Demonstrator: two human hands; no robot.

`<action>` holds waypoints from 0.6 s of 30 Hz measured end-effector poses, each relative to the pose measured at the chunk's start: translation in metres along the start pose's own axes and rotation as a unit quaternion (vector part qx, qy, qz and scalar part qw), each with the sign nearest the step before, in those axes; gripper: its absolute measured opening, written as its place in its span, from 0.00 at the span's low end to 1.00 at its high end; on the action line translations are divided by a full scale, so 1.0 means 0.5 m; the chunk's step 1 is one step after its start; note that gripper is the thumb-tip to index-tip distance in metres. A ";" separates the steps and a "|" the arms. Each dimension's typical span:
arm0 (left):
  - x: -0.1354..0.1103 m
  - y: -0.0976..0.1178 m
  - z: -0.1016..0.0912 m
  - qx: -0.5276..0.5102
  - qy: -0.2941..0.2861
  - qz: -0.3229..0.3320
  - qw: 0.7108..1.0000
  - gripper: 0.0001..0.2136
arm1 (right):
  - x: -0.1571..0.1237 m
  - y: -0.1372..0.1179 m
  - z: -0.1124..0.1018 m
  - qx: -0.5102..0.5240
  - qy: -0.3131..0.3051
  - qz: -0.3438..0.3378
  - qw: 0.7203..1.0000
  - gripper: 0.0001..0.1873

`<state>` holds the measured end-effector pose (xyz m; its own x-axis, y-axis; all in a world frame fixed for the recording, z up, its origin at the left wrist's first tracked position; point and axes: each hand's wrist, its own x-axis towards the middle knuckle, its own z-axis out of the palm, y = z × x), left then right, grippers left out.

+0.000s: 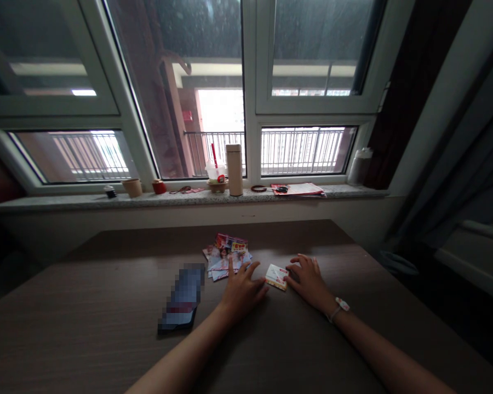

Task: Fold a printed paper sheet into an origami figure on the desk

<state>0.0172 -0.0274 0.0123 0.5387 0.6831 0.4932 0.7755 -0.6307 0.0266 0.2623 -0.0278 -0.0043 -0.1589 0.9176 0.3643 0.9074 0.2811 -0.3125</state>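
Two hands flank a small card pack [276, 276] lying flat on the table [107, 328], just right of a loose card pile [227, 256]. To square the pack well, it seems best to press evenly from both ends and keep it flat. The left hand [241, 291] rests palm-down, fingers spread, fingertips touching the pack's left edge and the pile. The right hand [309, 280], fingers loosely apart, touches its right edge; neither grips it.
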 end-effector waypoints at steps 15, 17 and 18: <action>-0.002 -0.007 0.007 -0.008 -0.008 -0.033 0.999 0.19 | 0.024 0.044 0.012 0.214 0.041 0.064 0.974 0.10; -0.002 -0.008 0.009 -0.008 -0.012 -0.032 0.999 0.21 | 0.026 0.044 0.008 0.244 0.067 0.066 0.965 0.11; -0.002 -0.009 0.009 -0.008 -0.015 -0.032 0.999 0.21 | 0.027 0.044 0.006 0.256 0.084 0.068 0.961 0.11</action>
<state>0.0150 -0.0236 0.0080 0.4971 0.7330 0.4642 0.8037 -0.5906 0.0720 0.2790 -0.0084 -0.0090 0.0510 0.9097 0.4122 0.5976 0.3029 -0.7424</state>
